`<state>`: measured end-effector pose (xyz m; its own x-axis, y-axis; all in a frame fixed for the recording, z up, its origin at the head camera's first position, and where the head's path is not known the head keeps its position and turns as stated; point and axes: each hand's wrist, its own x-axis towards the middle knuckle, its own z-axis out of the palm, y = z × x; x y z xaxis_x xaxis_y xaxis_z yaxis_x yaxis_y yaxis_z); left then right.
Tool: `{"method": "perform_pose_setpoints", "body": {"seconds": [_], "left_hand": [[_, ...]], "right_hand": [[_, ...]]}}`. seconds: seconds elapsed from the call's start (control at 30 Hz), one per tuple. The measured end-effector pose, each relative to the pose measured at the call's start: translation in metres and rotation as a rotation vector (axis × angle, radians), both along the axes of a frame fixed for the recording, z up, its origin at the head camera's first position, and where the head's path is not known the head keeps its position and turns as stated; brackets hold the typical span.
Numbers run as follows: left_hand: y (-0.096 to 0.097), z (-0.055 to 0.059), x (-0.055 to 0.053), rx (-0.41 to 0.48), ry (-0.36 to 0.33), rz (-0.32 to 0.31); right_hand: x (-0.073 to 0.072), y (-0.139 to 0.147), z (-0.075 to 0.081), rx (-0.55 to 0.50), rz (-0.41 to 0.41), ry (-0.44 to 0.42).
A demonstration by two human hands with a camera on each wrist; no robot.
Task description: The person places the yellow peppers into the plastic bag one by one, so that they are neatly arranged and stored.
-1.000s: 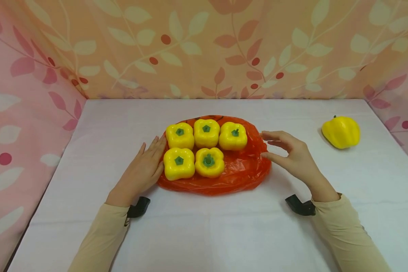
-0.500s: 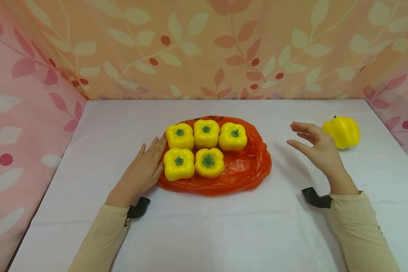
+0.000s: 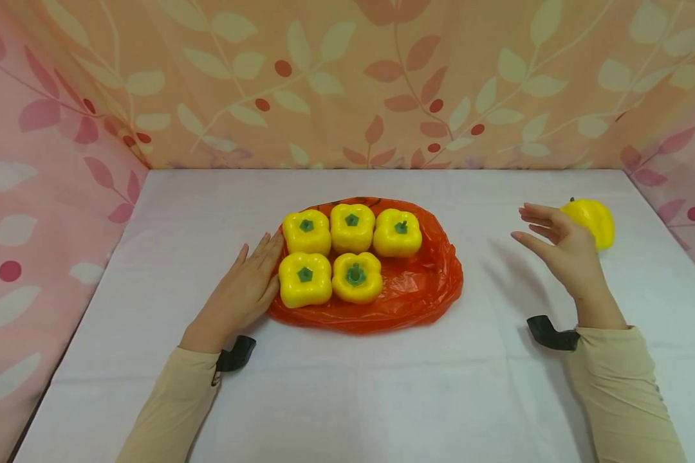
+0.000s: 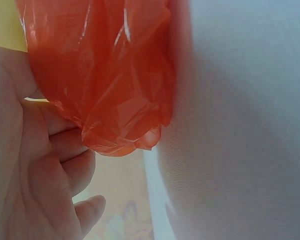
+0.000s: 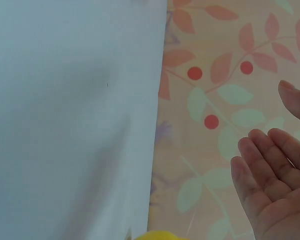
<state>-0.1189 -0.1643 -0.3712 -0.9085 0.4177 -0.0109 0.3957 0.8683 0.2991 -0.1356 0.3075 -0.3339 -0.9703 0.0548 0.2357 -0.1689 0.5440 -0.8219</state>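
Yellow bell peppers [image 3: 356,278] with green stems stand in a spread red plastic bag [image 3: 423,289], three behind and two in front. My left hand [image 3: 240,289] rests against the bag's left edge with fingers straight. In the left wrist view, that hand [image 4: 35,165] touches the crumpled red film [image 4: 115,85]. Over the table at right, my right hand [image 3: 570,251] holds nothing, thumb and fingers apart. Partly hidden behind it lies a lone yellow bell pepper [image 3: 598,222]. The right wrist view shows this hand [image 5: 277,190] with only the pepper's top [image 5: 160,235] at the lower edge.
A white cloth [image 3: 359,392] covers the table. Floral curtains [image 3: 324,83] stand along its back and sides. Each wrist carries a black mount, one at the left sleeve [image 3: 236,354] and one at the right sleeve [image 3: 551,333].
My right hand has left the bag's right edge and moved right, close to the lone bell pepper, which it now partly covers. The left hand and the bag have stayed put.
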Motion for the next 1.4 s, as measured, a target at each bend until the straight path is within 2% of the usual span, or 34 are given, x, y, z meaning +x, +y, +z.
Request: {"method": "perform_pose_setpoints", "body": {"seconds": [0.2, 0.47, 0.8, 0.9, 1.17, 1.4], "left_hand": [[0.000, 0.000, 0.000, 0.000, 0.002, -0.004], [0.000, 0.001, 0.000, 0.000, -0.002, -0.002], [0.000, 0.001, 0.000, -0.002, -0.002, -0.001], [0.001, 0.001, 0.000, -0.001, -0.006, 0.000], [0.001, 0.001, 0.000, -0.001, -0.004, 0.001], [0.000, 0.000, 0.000, 0.008, 0.003, -0.003]], "right_hand": [[-0.002, 0.012, 0.001, 0.002, -0.068, 0.010], [-0.003, 0.024, 0.001, -0.085, -0.128, 0.042], [-0.007, 0.039, 0.000, -0.080, -0.221, 0.054], [-0.009, 0.046, -0.002, -0.077, -0.246, 0.038], [-0.011, 0.063, 0.000, 0.016, -0.340, -0.100], [-0.020, 0.069, 0.005, -0.045, -0.432, -0.035]]}}
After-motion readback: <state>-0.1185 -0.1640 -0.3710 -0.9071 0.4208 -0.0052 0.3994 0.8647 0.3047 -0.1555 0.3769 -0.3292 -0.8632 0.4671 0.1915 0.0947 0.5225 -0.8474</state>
